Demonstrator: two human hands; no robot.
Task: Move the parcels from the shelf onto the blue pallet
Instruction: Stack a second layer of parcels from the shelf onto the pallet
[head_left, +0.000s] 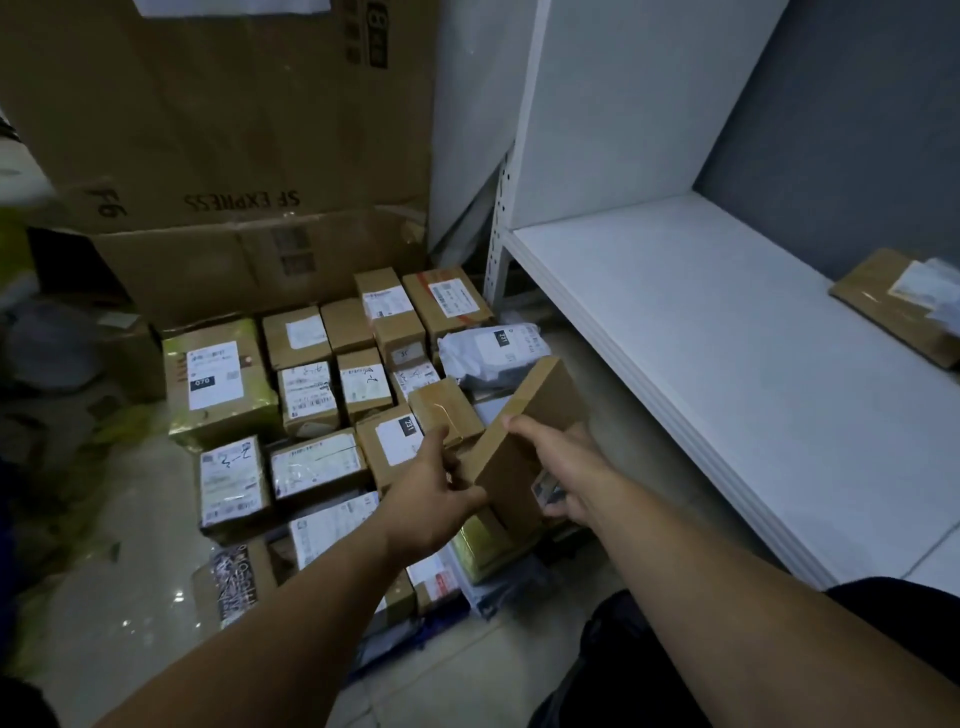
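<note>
Left hand (431, 493) fingers curled round the lower left edge of flat brown box (519, 441); right hand (563, 467) thumb on its top face, fingers wrapped under the right side. Both grip it. Box is tilted, far end up, above near right part of parcel pile (311, 415) low on the floor. White shelf (727, 364) just to the right, one brown parcel (893, 306) lying on it by the back wall. Big cartons (234, 156) behind pile

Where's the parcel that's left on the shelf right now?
In the head view, a flat brown parcel lies at the far right edge, on the white shelf, by the grey back wall.
</note>
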